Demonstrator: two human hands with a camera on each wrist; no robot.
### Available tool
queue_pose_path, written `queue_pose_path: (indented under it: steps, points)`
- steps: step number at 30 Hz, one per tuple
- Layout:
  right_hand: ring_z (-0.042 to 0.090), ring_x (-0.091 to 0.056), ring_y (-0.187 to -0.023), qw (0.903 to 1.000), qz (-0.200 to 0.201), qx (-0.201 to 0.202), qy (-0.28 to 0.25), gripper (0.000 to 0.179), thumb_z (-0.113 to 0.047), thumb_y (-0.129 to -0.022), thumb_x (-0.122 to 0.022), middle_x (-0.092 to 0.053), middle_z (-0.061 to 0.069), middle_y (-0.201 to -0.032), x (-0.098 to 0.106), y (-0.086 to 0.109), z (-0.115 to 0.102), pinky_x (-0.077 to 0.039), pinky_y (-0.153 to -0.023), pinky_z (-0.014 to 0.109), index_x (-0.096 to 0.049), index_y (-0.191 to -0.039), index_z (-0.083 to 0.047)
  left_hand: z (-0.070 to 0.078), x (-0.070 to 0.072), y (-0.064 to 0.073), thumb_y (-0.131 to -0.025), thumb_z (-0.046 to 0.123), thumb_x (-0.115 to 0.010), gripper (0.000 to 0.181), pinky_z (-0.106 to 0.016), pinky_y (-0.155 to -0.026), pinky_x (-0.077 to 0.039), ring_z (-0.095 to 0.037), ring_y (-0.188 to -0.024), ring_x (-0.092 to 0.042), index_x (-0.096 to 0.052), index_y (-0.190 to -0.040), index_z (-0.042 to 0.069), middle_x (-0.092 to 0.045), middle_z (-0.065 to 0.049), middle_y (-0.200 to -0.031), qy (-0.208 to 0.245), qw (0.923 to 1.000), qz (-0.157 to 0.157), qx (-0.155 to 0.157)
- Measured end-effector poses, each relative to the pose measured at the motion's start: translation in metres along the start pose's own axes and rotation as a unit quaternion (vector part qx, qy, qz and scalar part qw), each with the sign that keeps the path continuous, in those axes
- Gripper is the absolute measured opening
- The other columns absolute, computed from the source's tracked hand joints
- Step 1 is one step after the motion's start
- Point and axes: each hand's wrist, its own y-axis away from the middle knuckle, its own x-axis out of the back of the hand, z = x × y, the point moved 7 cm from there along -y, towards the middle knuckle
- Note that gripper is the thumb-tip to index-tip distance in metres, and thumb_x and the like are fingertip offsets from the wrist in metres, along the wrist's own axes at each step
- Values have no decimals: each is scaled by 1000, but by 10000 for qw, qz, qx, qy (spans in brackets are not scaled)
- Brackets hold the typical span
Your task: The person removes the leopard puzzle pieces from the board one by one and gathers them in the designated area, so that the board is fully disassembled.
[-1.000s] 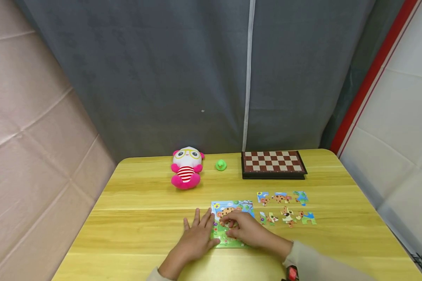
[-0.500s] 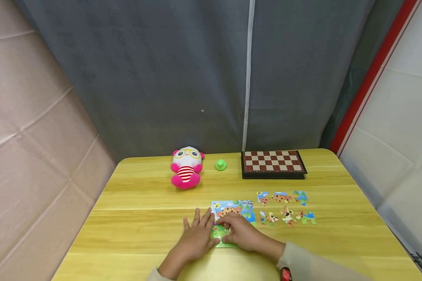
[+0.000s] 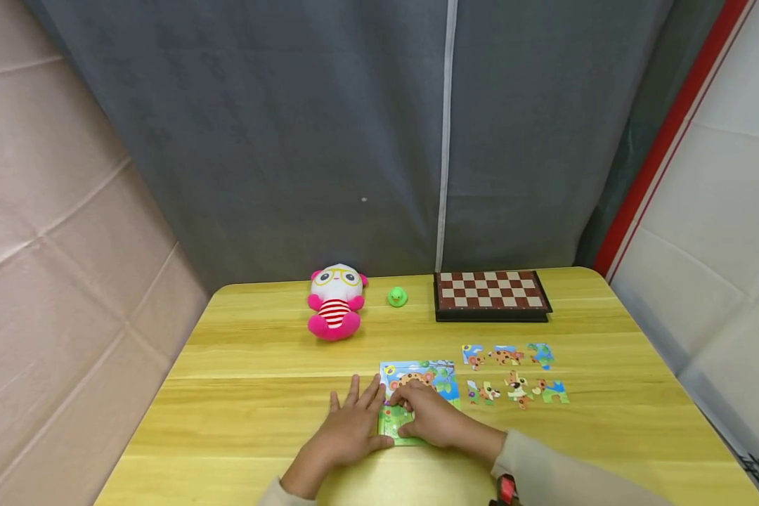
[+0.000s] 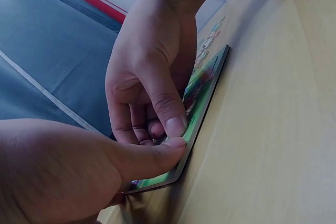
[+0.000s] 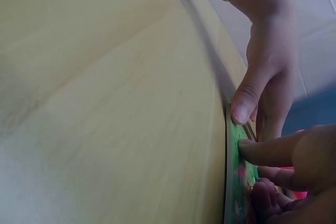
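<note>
One square picture board (image 3: 445, 377) lies flat on the wood-grained table (image 3: 240, 393). The left hand (image 3: 350, 427) spreads wide along its left edge, thumb on its near corner. The right hand (image 3: 438, 416) bends over its middle; whether that grip holds anything, I cannot tell. Right of the board lie six puzzle pieces (image 3: 517, 391), flat and knobbed. Beyond it sit one plush panda (image 3: 336, 301), one green duck (image 3: 397, 298), one checkered box (image 3: 492, 299).
</note>
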Motion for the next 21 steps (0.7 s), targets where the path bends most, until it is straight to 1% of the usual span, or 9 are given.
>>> queue_pose_path:
  steps: [8,16,21]
  points:
    - [15,-52,-90,9999,-41,-55,-136,42,-4,-78,-87,-56,0,-98,-1,-3,0,-46,-77,24,-65,-114,-9,-2,-1,0,-91,60,-67,94,-83,-111,-14,-48,-156,-8,-32,-162,9,-16,-7,-173,49,10000,26,-4]
    - [15,-50,-85,9996,8,-48,-281,42,0,-76,-86,-56,1,-94,-1,-5,1,-43,-74,23,-64,-110,-10,-2,-2,0,-91,60,-68,95,-83,-111,-14,-48,-156,-8,-32,-162,9,-16,-6,-173,48,10000,69,7]
    - [16,-51,-84,9984,40,-29,-570,40,5,-76,-84,-58,3,-94,0,-6,1,-44,-73,23,-64,-109,-8,-2,-1,-1,-91,59,-68,94,-84,-110,-13,-49,-156,-8,-31,-162,8,-16,-8,-173,107,9999,92,-13]
